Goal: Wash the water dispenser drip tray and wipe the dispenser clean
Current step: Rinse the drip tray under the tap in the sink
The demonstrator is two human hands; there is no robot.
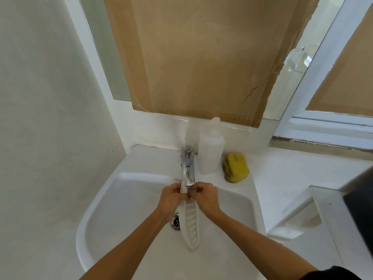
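Under the tap (188,168) | drip tray (190,223) white, slotted, edge-on | left hand (171,199), right hand (204,197): both grips grasping it

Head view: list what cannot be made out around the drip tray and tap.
- Top end of the drip tray: hidden behind both hands, the left hand and the right hand.
- Water flow: the tap spout's outlet sits behind the hands; any stream is too faint to tell.
- Drain: partly covered by the tray and left wrist.
- Bottle: contents unreadable, no label visible.
- Dark object: cut off by the right edge.
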